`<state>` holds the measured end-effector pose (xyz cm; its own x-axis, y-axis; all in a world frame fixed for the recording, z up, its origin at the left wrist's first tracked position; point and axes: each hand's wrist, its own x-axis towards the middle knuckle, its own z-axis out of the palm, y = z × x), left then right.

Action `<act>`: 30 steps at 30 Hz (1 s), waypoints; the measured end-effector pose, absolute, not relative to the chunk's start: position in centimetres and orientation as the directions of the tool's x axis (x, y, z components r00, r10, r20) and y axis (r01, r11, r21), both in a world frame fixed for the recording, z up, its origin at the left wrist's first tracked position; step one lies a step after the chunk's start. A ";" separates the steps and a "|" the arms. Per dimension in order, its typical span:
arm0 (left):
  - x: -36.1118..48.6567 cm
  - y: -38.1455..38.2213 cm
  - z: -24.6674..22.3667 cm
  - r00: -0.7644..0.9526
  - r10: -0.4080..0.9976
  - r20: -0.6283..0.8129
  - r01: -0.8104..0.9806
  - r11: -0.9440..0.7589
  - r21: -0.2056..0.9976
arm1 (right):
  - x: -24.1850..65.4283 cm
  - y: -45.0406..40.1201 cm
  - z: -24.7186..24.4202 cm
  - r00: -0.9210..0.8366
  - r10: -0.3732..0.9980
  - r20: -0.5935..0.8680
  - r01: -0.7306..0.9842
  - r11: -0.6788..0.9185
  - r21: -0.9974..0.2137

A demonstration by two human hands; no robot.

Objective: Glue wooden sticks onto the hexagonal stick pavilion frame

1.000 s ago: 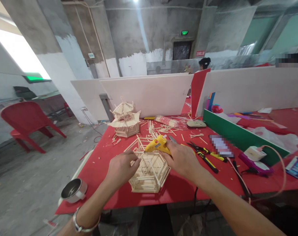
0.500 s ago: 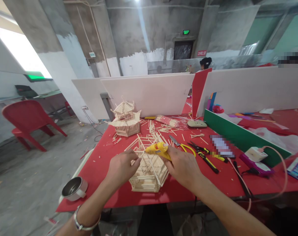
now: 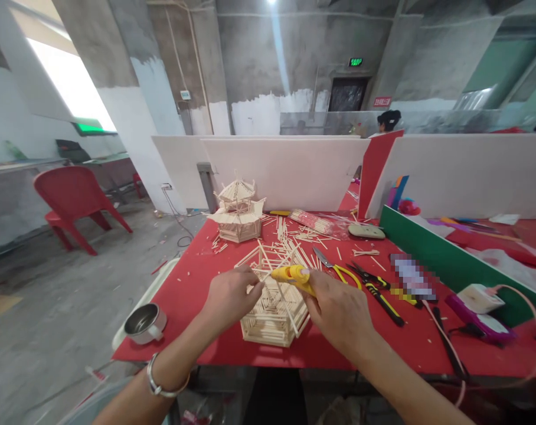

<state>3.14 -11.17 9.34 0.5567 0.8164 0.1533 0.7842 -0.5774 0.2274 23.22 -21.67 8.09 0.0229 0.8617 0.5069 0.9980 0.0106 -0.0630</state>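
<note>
A hexagonal frame of thin wooden sticks (image 3: 268, 330) stands near the table's front edge, its layers rising around a hollow middle. My right hand (image 3: 341, 307) is wrapped round a yellow glue gun (image 3: 291, 273), whose nozzle points left over the frame's top. Close to that nozzle, the fingers of my left hand (image 3: 232, 295) are pinched together above the frame's left side. They appear to hold a thin wooden stick, mostly hidden by the fingers. Behind the frame stands a tiered stick pagoda (image 3: 239, 224) with a pointed roof.
Loose sticks (image 3: 290, 236) litter the red table (image 3: 188, 301). On the right lie scissors (image 3: 339, 271), black-and-yellow pliers (image 3: 385, 304), a blurred phone (image 3: 413, 276) and a purple power strip (image 3: 480, 321) with a cable. A metal cup (image 3: 144, 323) sits at the left edge. White boards (image 3: 286, 174) stand behind.
The whole view has swung left, so everything sits further right in the picture. Both hands stay over the stick frame, with the glue gun's nozzle still beside my left fingers.
</note>
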 end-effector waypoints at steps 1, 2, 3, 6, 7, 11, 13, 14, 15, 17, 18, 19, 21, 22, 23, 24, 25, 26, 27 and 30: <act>3.1 -11.2 9.3 0.557 0.816 0.155 0.783 -0.578 0.228 | 23.2 -21.6 8.2 0.027 0.862 0.507 0.998 0.002 -0.057; 3.1 -11.2 9.3 0.556 0.816 0.156 0.784 -0.578 0.228 | 23.1 -21.6 8.4 0.033 0.863 0.505 0.999 -0.007 -0.053; 3.1 -11.2 9.2 0.554 0.817 0.156 0.785 -0.576 0.229 | 23.1 -21.5 8.6 0.039 0.864 0.501 0.999 -0.015 -0.051; 3.1 -11.3 9.2 0.552 0.819 0.153 0.787 -0.573 0.229 | 22.9 -21.4 9.2 0.068 0.875 0.480 0.998 -0.054 -0.044; 3.1 -11.3 9.2 0.551 0.820 0.153 0.788 -0.572 0.227 | 22.8 -21.4 9.4 0.084 0.878 0.471 0.997 -0.073 -0.040; 3.2 -11.2 9.2 0.555 0.817 0.160 0.785 -0.577 0.225 | 22.5 -21.3 10.0 0.118 0.890 0.440 0.993 -0.116 -0.031; 3.2 -11.2 9.3 0.559 0.814 0.157 0.783 -0.581 0.225 | 22.4 -21.3 10.2 0.130 0.890 0.438 0.991 -0.131 -0.030; 3.2 -11.2 9.3 0.560 0.814 0.154 0.782 -0.581 0.224 | 22.3 -21.3 10.2 0.138 0.888 0.439 0.990 -0.140 -0.028; 3.2 -11.2 9.3 0.562 0.813 0.152 0.782 -0.582 0.223 | 22.3 -21.2 10.2 0.145 0.887 0.439 0.989 -0.149 -0.026; 3.2 -11.2 9.4 0.563 0.812 0.152 0.781 -0.583 0.223 | 22.2 -21.2 10.2 0.149 0.890 0.432 0.988 -0.156 -0.021; 3.2 -11.3 9.4 0.564 0.811 0.153 0.780 -0.584 0.224 | 22.2 -21.2 10.2 0.149 0.892 0.426 0.988 -0.156 -0.019; 3.2 -11.3 9.5 0.566 0.811 0.152 0.779 -0.586 0.226 | 22.2 -21.1 10.2 0.151 0.895 0.420 0.987 -0.158 -0.017; 3.2 -11.3 9.5 0.564 0.812 0.149 0.778 -0.583 0.235 | 22.3 -21.0 10.3 0.154 0.897 0.414 0.987 -0.161 -0.019; 3.2 -11.3 9.5 0.560 0.815 0.150 0.777 -0.580 0.244 | 22.3 -21.0 10.3 0.156 0.897 0.413 0.987 -0.162 -0.021; 3.3 -11.3 9.5 0.556 0.817 0.154 0.776 -0.576 0.255 | 22.3 -21.0 10.3 0.158 0.897 0.413 0.986 -0.163 -0.023; 3.4 -11.2 9.6 0.551 0.819 0.159 0.776 -0.573 0.265 | 22.3 -21.0 10.3 0.158 0.897 0.412 0.986 -0.163 -0.025; 3.5 -11.1 9.6 0.546 0.821 0.164 0.775 -0.570 0.273 | 22.4 -21.0 10.3 0.160 0.897 0.411 0.986 -0.163 -0.027; 3.5 -11.1 9.6 0.544 0.823 0.167 0.775 -0.568 0.275 | 22.4 -21.0 10.4 0.163 0.897 0.410 0.986 -0.165 -0.030; 3.6 -11.0 9.6 0.544 0.822 0.166 0.777 -0.569 0.271 | 22.4 -20.9 10.4 0.166 0.898 0.409 0.986 -0.166 -0.034; 3.8 -10.8 9.5 0.558 0.816 0.150 0.784 -0.577 0.228 | 22.4 -20.9 10.5 0.170 0.899 0.404 0.985 -0.166 -0.046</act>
<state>3.80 -10.81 9.46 0.5577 0.8164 0.1501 0.7839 -0.5774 0.2281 22.40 -20.92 10.46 0.1703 0.8988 0.4039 0.9851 -0.1659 -0.0462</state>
